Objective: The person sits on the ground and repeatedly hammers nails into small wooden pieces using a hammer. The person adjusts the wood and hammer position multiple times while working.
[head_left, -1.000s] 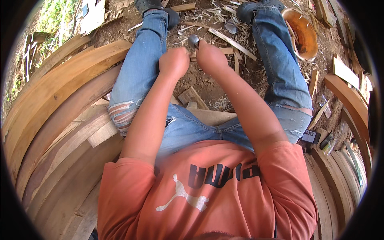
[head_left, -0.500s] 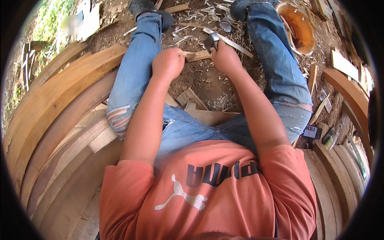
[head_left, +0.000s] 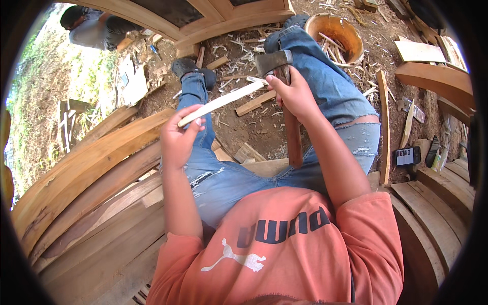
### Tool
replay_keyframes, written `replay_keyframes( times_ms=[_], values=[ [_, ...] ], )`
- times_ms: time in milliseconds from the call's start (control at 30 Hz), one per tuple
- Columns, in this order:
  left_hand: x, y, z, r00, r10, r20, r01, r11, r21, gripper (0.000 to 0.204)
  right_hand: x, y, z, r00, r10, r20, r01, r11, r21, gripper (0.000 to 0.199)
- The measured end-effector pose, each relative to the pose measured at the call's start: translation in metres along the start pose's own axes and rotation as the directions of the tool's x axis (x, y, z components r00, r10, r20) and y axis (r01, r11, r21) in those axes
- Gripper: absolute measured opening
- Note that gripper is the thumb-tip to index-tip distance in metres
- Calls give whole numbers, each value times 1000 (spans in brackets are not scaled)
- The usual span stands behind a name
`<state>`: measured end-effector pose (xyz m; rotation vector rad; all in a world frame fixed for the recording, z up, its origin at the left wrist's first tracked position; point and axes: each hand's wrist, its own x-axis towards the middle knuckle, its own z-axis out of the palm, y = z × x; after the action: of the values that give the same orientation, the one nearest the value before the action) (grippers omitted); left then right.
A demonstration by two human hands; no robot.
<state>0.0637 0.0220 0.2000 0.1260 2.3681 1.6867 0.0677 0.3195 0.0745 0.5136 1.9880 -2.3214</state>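
Observation:
My left hand (head_left: 180,133) is closed on one end of a pale, narrow wood strip (head_left: 223,105), pinched between thumb and fingers. The strip slants up to the right, its other end close to my right thumb. My right hand (head_left: 296,95) grips a hatchet (head_left: 293,134) high on its brown wooden handle, just below the dark metal head. The hatchet's blade points left and its handle hangs down between my thighs. On the ground beyond the strip lies a short wood offcut (head_left: 254,103).
An orange-walled bucket (head_left: 351,36) with wood slivers stands by my right foot. Curved boards (head_left: 86,165) are stacked at left, more at right. A phone (head_left: 407,156) lies right. A wooden frame (head_left: 244,23) spans the far side; another person (head_left: 89,31) is at far left.
My left hand has moved down and left, lifting the strip into fuller view. My right hand now holds the hatchet with its head raised and handle showing. The view has tilted farther ahead.

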Motion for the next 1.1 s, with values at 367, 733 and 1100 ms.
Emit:
replay_keyframes(
  times_ms=[367, 733, 1100],
  values=[
    [-53, 28, 4, 996, 81, 22, -71, 956, -286, 42, -85, -46, -12, 992, -71, 106, 57, 989, 135, 42],
    [-37, -48, 83, 980, -173, 102, 192, 662, -725, 23, -98, -22, 25, 998, 39, -52, -20, 944, 328, 38],
    [-1, -77, 84, 988, -155, 5, 96, 584, -806, 18, -87, -15, 54, 996, 70, 60, -79, 980, 182, 36]
  ],
)
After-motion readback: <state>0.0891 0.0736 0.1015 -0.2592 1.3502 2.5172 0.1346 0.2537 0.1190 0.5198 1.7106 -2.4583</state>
